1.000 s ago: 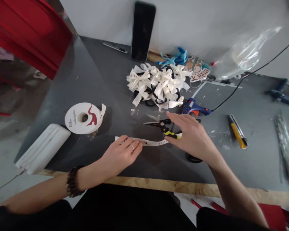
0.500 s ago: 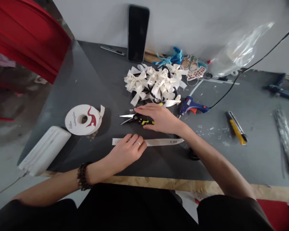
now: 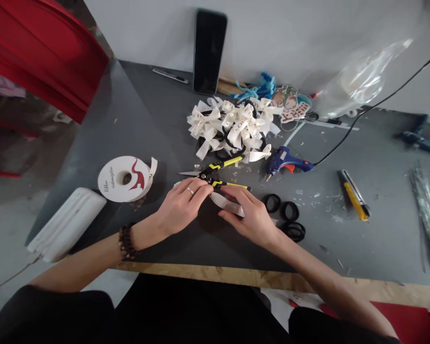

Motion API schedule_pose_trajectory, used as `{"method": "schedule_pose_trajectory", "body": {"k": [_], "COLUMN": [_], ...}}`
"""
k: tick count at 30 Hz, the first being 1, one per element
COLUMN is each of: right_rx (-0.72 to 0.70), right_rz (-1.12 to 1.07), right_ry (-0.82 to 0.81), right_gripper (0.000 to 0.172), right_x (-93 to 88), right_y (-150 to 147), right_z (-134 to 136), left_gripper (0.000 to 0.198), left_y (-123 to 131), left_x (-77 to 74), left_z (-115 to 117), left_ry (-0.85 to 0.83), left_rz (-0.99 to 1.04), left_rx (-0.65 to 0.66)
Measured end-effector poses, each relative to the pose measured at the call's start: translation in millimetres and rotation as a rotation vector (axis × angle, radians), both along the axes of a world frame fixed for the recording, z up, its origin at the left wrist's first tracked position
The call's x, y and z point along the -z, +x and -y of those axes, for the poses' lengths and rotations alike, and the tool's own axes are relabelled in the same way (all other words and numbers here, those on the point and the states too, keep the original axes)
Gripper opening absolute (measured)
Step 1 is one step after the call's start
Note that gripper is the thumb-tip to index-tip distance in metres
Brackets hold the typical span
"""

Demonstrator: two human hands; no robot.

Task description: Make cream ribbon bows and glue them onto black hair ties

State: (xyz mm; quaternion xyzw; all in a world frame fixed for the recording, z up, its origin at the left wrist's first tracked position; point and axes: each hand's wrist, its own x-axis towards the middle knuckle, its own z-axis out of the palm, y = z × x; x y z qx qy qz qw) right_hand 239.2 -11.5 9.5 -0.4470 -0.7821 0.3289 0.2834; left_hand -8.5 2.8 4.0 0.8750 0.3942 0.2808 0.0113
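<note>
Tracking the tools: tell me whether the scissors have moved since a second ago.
Yes. The scissors have shifted left, away from the glue gun and closer to the ribbon spool.

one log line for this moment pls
left hand: pinches ribbon strip | right hand: pinches same strip | scissors: on table behind hands | hair ties: beside right hand

Short cream ribbon strip (image 3: pixel 231 205) — partly obsc.
</note>
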Motion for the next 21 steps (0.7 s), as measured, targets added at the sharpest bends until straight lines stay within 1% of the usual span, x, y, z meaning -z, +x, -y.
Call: {"method": "schedule_pose_trajectory", "body": {"k": [2, 4, 7, 9, 10, 11, 14, 16, 19, 21], "right_rx": [0.078, 0.102, 0.022, -0.030, -0.039, -0.039, -0.022, -0.022, -0.063, -0.099], "right_rz": [-0.041, -0.082, -0.110, -0.093, -0.078, -0.061, -0.012, 0.038, 0.113, 0.130], "right_ry": [-0.069, -0.140, -0.248, -0.288, -0.280, -0.244, -0.036, 0.076, 0.168, 0.237], "right_gripper": [0.037, 0.034, 0.033, 0.034, 0.033, 0.032, 0.029, 0.029, 0.025, 0.022], "right_x": [9.4, 13.0, 6.6, 0.0, -2.3, -3.5, -1.1, 2.8, 7.2, 7.9], "right_y": [1, 4, 13, 17, 19, 20, 20, 20, 20, 20], "right_z": [5, 3, -3, -7, -7, -8, -7, -6, -6, -7], "left_gripper": [0.037, 0.044, 0.044, 0.039, 0.037, 0.037, 0.031, 0.026, 0.018, 0.013], "left_y": [0, 0, -4, -8, -10, -11, -12, -11, -8, -7], "left_x": [4.5, 6.4, 5.5, 4.8, 5.0, 5.7, 8.2, 8.4, 6.2, 4.9], "left_z": [-2, -4, -6, -7, -7, -7, -5, -3, 1, 3], "left_ry": [-0.075, -0.140, -0.169, -0.127, -0.090, -0.054, 0.003, -0.042, -0.153, -0.163], "left_rz": [0.084, 0.122, 0.133, 0.135, 0.131, 0.121, 0.101, 0.125, 0.217, 0.262], "left_rx": [-0.006, -0.009, 0.018, 0.046, 0.064, 0.088, 0.145, 0.146, 0.117, 0.109]}}
